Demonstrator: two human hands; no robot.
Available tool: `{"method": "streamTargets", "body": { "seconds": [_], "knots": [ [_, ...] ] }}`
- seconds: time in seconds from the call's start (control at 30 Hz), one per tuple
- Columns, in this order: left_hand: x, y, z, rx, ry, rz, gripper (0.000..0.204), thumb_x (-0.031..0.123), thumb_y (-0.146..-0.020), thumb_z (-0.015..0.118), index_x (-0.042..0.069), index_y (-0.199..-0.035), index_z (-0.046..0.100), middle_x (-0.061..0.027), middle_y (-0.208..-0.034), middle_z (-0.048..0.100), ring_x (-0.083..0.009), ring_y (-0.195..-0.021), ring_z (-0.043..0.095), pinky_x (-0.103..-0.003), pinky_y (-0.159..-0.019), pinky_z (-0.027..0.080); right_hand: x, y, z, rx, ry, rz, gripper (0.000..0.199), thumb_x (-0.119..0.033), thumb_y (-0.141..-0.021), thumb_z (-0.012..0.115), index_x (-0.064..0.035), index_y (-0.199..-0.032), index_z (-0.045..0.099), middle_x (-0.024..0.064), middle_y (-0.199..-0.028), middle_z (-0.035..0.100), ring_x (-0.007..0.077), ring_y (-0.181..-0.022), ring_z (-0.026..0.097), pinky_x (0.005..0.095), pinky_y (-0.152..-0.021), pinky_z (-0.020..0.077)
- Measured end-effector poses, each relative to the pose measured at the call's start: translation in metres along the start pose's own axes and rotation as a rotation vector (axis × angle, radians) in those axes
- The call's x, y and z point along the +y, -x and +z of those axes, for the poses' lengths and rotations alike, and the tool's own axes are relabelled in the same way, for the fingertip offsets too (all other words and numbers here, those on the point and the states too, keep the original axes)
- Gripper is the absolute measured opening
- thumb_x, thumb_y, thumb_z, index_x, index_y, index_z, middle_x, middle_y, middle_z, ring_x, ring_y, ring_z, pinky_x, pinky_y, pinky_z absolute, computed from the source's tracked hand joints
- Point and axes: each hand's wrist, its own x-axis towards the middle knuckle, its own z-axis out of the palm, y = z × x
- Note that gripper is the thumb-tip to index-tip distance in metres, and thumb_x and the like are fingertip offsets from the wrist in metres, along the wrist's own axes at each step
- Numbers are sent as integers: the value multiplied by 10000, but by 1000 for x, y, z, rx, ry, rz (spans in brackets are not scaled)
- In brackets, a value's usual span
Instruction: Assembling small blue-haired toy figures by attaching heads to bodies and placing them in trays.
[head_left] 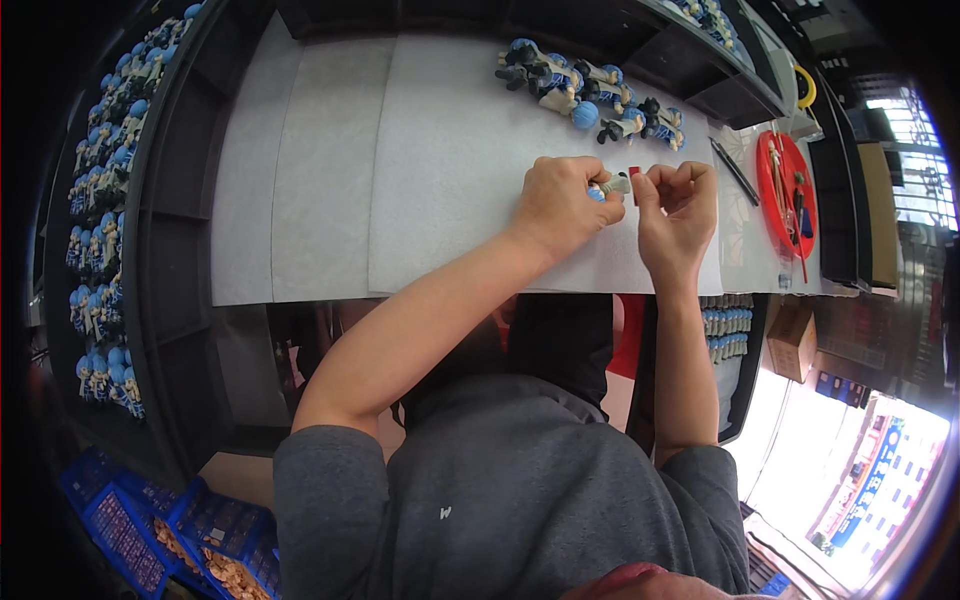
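Over the white-covered table (450, 200), my left hand (558, 203) is closed around a small figurine (618, 184) with a blue head and a pale body. Part of the figurine is hidden by the fingers. Close beside it, my right hand (680, 215) pinches a small red piece (635, 173), too small to name, next to the figurine's pale end. Whether the red piece touches the figurine, I cannot tell. Beyond both hands lies a loose pile of similar figurines (584, 116) in blue, white and black.
A red oval tray (770, 205) with brushes or thin tools lies at the right, beside a dark pen-like tool (735, 170). Black trays (170, 190) line the left and far sides; the left one borders rows of figurines (105, 235). Blue crates (125, 530) stand lower left.
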Motion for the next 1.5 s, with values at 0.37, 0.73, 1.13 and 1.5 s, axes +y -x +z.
{"method": "streamTargets", "body": {
  "seconds": [0.37,0.73,1.13,1.5],
  "knots": [
    [3,7,-5,-22,55,226,298,57,-669,666,-38,-948,619,-155,-912,632,-195,-820,620,-261,-721,482,0,-14,-21,2,427,32,161,-86,-803,603,-50,-952,553,76,-891,616,178,-771,558,276,-652,442],
    [13,8,14,-302,38,491,782,3,-615,752,47,-1296,369,-121,-1310,409,-197,-1035,531,-336,-837,458,-2,30,-100,-137,194,-187,330,14,-715,645,-32,-1040,606,122,-904,632,249,-845,585,314,-731,472],
    [1,8,24,-338,-151,318,360,-56,-800,547,-12,-1155,500,-110,-1232,475,-125,-840,543,-251,-759,455,157,285,-326,683,628,917,270,-224,-771,661,-27,-955,651,127,-809,665,164,-732,638,275,-686,481],
    [-2,8,35,-318,-184,246,282,-63,-809,531,-36,-1089,540,-109,-1228,480,-112,-872,525,-234,-778,443,192,300,-279,591,595,1041,188,-185,-764,634,-56,-901,640,140,-789,646,279,-744,625,355,-671,473]
  ]
}}
